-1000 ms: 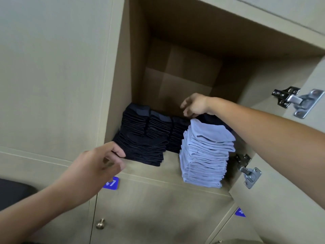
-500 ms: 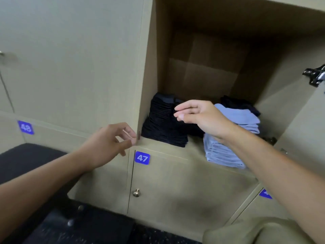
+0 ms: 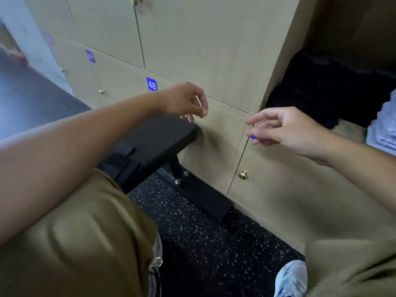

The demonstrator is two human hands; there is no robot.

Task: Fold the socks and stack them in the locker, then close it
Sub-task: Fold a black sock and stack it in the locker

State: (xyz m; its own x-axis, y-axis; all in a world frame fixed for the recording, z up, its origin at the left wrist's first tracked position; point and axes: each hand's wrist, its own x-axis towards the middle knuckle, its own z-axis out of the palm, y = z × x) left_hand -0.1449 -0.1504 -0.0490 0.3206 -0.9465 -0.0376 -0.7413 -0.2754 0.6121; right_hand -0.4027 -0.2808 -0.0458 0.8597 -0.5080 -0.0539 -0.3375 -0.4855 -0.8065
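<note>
Both hands bare, fingers loosely curled, holding nothing; left hand and right hand hang before closed doors; socks in open locker, right of right hand.

Beige lockers, blue 48 tag, black speckled floor, olive trousers

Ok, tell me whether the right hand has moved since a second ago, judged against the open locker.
Yes. The right hand has pulled out of the open beige wooden locker, away from the dark sock stacks, and now hovers empty before the closed door below.
</note>
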